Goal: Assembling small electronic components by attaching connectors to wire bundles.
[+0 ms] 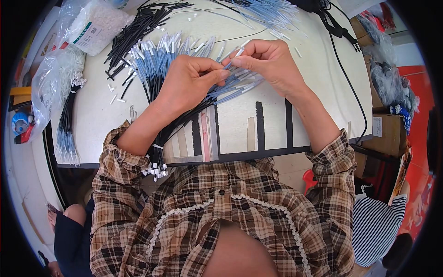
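Above the table, my left hand (191, 81) is closed, thumb and forefinger pinching a thin blue-grey wire near its end. Close beside it on the right, my right hand (272, 64) pinches a small white sleeve (240, 51) between thumb and forefinger, at that wire's tip. Under both hands lies a bundle of wires (159, 62), with black lower parts and blue-grey ends, many tipped in white. A white tie (158, 146) gathers the bundle near the table's front edge, where white connectors (156, 171) hang over. The exact contact between wire and sleeve is partly hidden by my fingers.
A second tied wire bundle (67, 120) lies at the left. Behind it sit clear plastic bags (94, 32) of small white parts. Black tubes (134, 37) and more blue wires (267, 14) lie at the back. A black cable (339, 60) runs down the right side.
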Tool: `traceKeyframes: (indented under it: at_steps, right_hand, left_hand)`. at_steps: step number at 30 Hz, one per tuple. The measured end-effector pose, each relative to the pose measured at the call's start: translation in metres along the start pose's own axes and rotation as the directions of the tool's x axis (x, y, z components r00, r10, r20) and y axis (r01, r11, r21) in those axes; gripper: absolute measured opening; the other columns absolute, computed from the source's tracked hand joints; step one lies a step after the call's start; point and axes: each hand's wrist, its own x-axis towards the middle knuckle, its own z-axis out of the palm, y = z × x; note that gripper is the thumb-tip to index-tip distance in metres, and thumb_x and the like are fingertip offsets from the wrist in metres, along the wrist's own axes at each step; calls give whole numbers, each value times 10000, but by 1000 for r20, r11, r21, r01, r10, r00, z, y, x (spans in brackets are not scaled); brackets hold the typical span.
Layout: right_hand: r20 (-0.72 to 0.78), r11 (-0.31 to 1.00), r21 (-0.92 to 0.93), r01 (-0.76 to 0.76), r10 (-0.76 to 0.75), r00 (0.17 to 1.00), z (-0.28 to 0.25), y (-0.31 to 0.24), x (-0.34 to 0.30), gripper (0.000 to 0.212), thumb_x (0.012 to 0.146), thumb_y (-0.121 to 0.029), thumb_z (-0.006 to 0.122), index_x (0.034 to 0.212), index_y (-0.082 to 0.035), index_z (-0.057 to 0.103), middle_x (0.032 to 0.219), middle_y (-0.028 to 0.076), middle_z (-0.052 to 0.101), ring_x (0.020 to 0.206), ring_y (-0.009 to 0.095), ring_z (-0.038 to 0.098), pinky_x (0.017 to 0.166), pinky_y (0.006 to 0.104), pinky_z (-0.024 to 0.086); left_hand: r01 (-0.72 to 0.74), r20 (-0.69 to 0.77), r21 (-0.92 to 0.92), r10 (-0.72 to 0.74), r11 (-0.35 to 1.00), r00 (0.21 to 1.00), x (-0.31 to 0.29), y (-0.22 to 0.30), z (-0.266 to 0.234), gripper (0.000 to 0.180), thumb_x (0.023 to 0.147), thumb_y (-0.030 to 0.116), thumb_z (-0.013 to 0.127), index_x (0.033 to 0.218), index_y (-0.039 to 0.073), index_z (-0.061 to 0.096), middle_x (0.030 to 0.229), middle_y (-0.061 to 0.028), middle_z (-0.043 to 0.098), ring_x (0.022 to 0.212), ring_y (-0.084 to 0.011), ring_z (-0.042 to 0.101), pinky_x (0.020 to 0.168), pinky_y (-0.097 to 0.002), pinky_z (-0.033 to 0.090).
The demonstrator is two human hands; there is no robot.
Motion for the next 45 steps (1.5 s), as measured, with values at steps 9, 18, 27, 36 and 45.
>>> traceKeyframes:
  at_steps: [9,18,27,36,45]
  right_hand:
    - [-104,998,-58,25,-31,994,-1,-7,-2,155,807,-134,719,897,-9,702,910,65,695,776,88,610,744,229,488]
    - [-74,998,-56,-40,36,997,2,-6,-3,133,798,-124,723,766,2,698,771,59,675,743,92,608,693,228,475]
    - [-22,995,-91,-33,31,999,4,-9,-3,118,808,-118,713,766,-10,696,729,40,667,711,75,604,665,215,478]
    - [30,987,-158,-15,20,999,-2,-6,-2,162,833,-154,701,884,-1,689,755,11,661,685,53,579,644,212,476]
    - [137,387,-820,421,-580,803,8,3,-2,94,812,-126,635,883,-116,696,902,19,651,957,226,553,894,360,385]
  left_hand:
    - [85,-25,-7,-85,996,996,0,14,-1,152,855,121,651,839,-19,707,659,-30,662,589,-24,511,526,-205,408]
    - [71,-27,-2,-71,997,997,0,8,3,157,848,142,669,817,-7,709,593,7,613,521,-12,429,454,-213,329]
    - [46,-11,-27,-46,999,999,-1,11,1,161,838,143,677,840,-16,703,615,-38,634,557,-32,491,497,-222,397]
    - [52,-4,417,-55,907,998,-7,36,-14,210,858,169,651,947,-21,663,776,-139,664,690,-129,610,630,-289,467]
    - [-10,123,485,-57,875,991,-4,33,-9,184,873,155,615,898,-24,643,749,-167,638,654,-318,609,619,-340,466]
